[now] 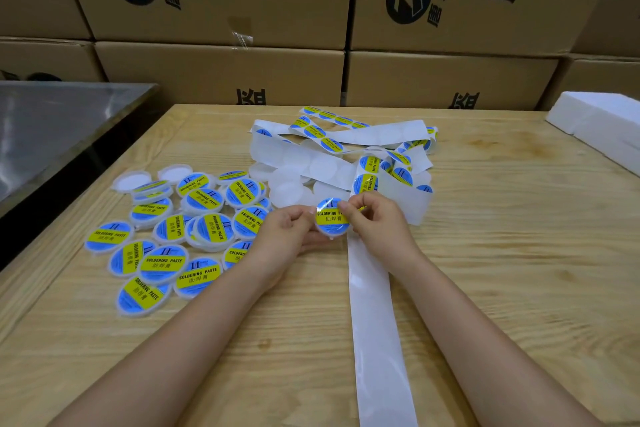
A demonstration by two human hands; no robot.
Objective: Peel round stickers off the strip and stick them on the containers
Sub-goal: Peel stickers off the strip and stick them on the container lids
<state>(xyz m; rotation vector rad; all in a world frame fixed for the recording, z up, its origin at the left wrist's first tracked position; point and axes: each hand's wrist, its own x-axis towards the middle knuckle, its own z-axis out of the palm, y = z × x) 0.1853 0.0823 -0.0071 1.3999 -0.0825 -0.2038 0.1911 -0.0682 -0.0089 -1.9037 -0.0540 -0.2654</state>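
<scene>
We judge the container [332, 235] light and stiff, gripped at its rim by our left hand [289, 226], while our right hand [375, 220] pinches the limp sticker [330, 218] by its edge.

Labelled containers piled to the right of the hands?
No, the labelled containers lie piled left of the left hand, which grips one container while the right hand pinches its sticker.

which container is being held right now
The container between the left hand and right hand; every other one lies loose in the pile on the table.
</scene>
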